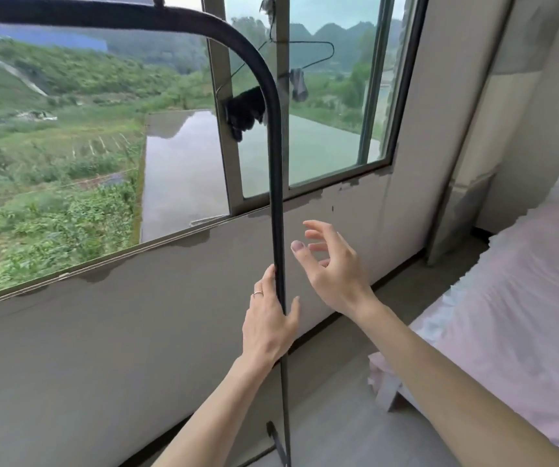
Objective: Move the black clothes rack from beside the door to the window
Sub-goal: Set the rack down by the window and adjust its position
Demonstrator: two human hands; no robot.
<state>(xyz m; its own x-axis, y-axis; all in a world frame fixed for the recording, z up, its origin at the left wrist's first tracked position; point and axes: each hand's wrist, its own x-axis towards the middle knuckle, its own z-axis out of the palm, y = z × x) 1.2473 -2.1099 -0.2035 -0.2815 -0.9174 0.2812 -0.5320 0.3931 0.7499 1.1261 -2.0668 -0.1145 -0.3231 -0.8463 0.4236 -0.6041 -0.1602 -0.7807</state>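
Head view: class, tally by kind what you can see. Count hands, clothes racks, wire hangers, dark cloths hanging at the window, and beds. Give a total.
Hands: 2, left hand and right hand
Clothes rack: 1
Wire hanger: 1
Dark cloths: 2, black cloth and grey cloth
Bed: 1
Total: 7

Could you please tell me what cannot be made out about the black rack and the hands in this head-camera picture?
- Black metal clothes rack: its left side runs off the left edge and its feet off the bottom edge.
- Left hand: its fingers lie along the pole, so whether the grip is closed cannot be told.
- Dark cloth on the wire hanger at the window: blurred, unidentifiable.
- Right hand: open, off the pole.
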